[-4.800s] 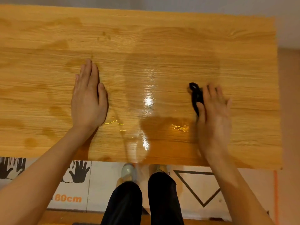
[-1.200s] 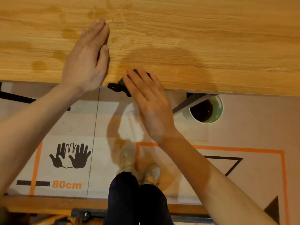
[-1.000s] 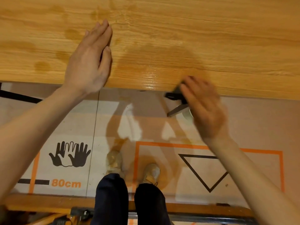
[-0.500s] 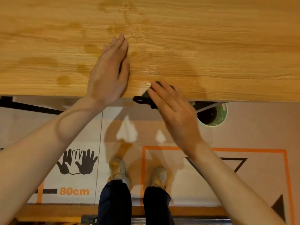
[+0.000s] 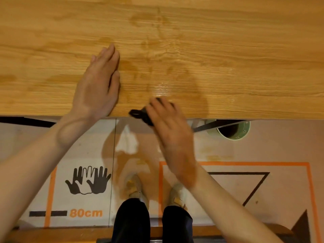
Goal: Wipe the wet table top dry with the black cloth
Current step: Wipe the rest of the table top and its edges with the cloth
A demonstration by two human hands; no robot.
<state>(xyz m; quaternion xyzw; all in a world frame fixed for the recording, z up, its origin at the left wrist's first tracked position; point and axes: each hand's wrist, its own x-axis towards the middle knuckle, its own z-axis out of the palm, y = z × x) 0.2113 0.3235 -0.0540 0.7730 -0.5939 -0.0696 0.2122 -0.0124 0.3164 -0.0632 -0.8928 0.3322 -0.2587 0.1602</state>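
Note:
The wooden table top (image 5: 228,50) fills the upper half of the head view, with dark damp patches and a glossy wet streak (image 5: 163,86) near its front edge. My right hand (image 5: 168,127) presses the small black cloth (image 5: 140,114) against the front edge of the table; most of the cloth is hidden under my fingers, and a dark loop sticks out to the left. My left hand (image 5: 98,85) lies flat on the table, palm down, fingers together, just left of the cloth.
A green cup (image 5: 233,130) stands on the floor under the table edge at the right, beside a dark table leg (image 5: 205,128). The floor mat shows a handprint mark (image 5: 87,181), orange lines and a black triangle. My legs and shoes (image 5: 135,188) are below.
My right hand with the cloth has swept right and then back left along the front edge. My left hand stays flat on the table. The view has shifted slightly.

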